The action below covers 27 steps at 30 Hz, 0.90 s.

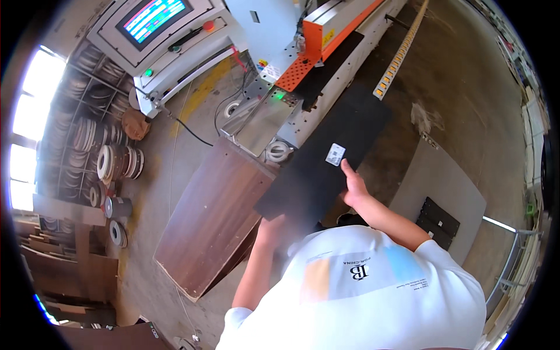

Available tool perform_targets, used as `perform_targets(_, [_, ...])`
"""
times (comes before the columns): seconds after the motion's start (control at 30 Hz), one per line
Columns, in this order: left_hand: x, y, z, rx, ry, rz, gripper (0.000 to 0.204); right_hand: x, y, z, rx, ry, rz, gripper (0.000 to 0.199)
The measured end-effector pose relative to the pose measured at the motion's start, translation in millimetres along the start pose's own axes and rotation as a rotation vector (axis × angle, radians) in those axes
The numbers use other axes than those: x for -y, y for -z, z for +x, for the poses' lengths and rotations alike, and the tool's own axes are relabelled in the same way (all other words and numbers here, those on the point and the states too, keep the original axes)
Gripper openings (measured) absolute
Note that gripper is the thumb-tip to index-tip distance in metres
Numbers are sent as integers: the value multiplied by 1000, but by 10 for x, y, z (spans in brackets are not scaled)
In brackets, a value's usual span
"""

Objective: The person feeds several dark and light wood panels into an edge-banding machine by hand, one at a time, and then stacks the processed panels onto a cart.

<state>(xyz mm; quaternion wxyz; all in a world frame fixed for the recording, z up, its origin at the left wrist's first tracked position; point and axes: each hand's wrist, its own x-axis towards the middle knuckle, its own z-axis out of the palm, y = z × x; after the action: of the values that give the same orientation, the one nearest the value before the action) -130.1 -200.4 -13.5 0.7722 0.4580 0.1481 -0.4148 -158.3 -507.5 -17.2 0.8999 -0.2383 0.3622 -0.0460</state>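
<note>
I hold a long dark board in front of me, slanting from lower left to upper right beside the machine. A small white printed label is stuck on its upper face. My right hand grips the board's right edge, thumb on top close to the label and fingers hidden underneath. At the near left corner, my left hand is closed on the board's near end, its fingers mostly out of sight below. The board's far end lies near a rail with orange rollers.
A machine with an orange guard stands ahead, its control panel with screen at upper left. A brown wooden box-like stand is left of the board. At right, a grey panel carries dark pieces. Edging rolls fill a left rack.
</note>
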Motion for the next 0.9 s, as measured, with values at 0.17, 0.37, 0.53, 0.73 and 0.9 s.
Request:
perform_targets(0.17, [-170, 232, -574, 21, -229, -179, 57, -332, -277, 61, 209, -227, -246, 39])
perform_targets(0.37, [-235, 469, -722, -132, -292, -251, 59, -572, -552, 427, 279, -404, -467, 39])
perform_targets(0.53, [-309, 769, -319, -224, -292, -270, 56, -411, -636, 438, 441, -365, -682, 53])
perform_targets(0.73, [-902, 1014, 229, -559, -305, 270, 47, -57, -43, 124, 488, -199, -927, 49])
perform_targets(0.9, [-1239, 615, 425, -764, -384, 1536, 40, 149, 927, -250, 299, -52, -1005, 38])
